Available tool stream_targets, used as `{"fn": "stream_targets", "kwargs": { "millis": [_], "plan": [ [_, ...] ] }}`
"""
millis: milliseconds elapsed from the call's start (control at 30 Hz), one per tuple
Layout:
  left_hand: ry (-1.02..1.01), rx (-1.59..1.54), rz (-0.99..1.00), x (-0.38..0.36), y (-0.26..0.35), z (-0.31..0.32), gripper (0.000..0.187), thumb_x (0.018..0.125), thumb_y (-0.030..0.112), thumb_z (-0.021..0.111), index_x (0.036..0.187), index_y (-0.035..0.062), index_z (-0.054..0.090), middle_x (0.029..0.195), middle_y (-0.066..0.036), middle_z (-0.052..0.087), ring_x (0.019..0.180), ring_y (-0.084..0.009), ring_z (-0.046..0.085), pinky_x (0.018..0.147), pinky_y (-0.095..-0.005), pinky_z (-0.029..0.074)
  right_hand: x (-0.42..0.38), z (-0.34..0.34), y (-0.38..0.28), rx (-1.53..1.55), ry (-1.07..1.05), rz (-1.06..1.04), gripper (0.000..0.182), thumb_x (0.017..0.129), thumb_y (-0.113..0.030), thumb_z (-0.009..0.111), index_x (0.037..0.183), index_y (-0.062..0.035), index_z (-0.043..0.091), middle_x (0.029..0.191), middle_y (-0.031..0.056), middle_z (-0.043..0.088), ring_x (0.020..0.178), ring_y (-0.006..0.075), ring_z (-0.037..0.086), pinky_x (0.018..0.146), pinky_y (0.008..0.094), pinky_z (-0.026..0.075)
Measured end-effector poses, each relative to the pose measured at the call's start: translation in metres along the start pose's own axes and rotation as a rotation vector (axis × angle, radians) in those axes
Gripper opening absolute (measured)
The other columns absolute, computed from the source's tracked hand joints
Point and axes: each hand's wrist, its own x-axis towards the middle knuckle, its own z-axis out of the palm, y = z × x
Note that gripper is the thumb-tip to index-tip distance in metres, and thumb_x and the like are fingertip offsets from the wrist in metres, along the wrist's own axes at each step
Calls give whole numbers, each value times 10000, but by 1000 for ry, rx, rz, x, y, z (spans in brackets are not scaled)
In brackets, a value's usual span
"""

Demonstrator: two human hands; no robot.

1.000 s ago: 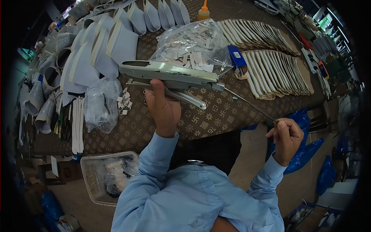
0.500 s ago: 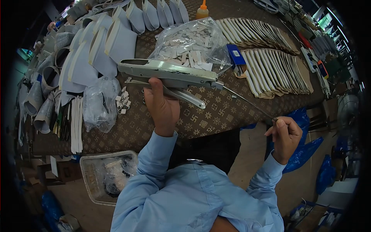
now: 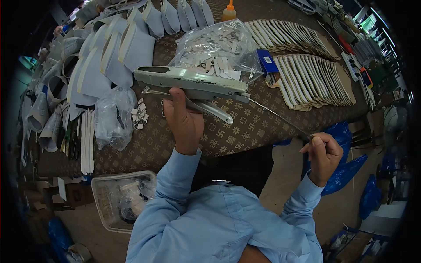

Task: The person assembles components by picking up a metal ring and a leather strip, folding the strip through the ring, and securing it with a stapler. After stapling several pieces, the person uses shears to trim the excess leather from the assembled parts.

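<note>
A worn grey-green plier stapler point(image 3: 188, 81) is held level above the patterned tabletop. My left hand point(image 3: 184, 125) is closed around it from below, thumb up against its side, with the silver lever handle point(image 3: 210, 110) beside the palm. From the stapler's right end runs a thin metal rod with a coiled spring point(image 3: 278, 116). My right hand point(image 3: 324, 155) pinches the rod's far end between thumb and fingers, beyond the table's front edge. Behind the stapler lies a clear plastic bag of small flat pale pieces point(image 3: 219, 48). A small blue box point(image 3: 267, 62) lies to its right.
Rows of stacked pale-edged pieces point(image 3: 313, 83) lie on the right of the table point(image 3: 245, 140). White curved panels point(image 3: 96, 65) stand at left, near a crumpled clear bag point(image 3: 113, 118) and small metal clips point(image 3: 140, 115). An orange-tipped bottle point(image 3: 229, 12) stands behind. Below is a white bin point(image 3: 103, 215).
My right hand has shifted very slightly left, and the metal block at the stapler's right end sits slightly nearer its body. The left hand keeps its hold.
</note>
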Motion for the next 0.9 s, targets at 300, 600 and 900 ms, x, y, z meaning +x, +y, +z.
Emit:
{"fn": "stream_targets", "kwargs": {
  "millis": [300,600,900],
  "plan": [
    [-31,18,-62,-5,-3,-2,440,927,313,534,1219,9,408,1170,-83,529,1055,-160,524,928,-325,428,4,6,-18,-55,-1,117,67,815,-23,611,826,33,646,625,57,582,494,78,520,440,194,377],
    [-7,134,-288,-50,-25,-22,459,933,339,515,1233,15,390,1153,-90,528,1045,-171,526,913,-334,443,-2,60,12,-168,-352,-118,151,806,-96,683,909,8,649,662,57,617,561,71,547,493,223,416],
    [-50,-28,-453,-49,-17,-50,507,934,454,443,1235,47,449,1152,-78,534,1048,-218,525,941,-396,418,-57,66,42,373,-259,304,300,847,-50,616,1121,60,566,809,140,657,763,163,657,633,232,515]
  ]
}}
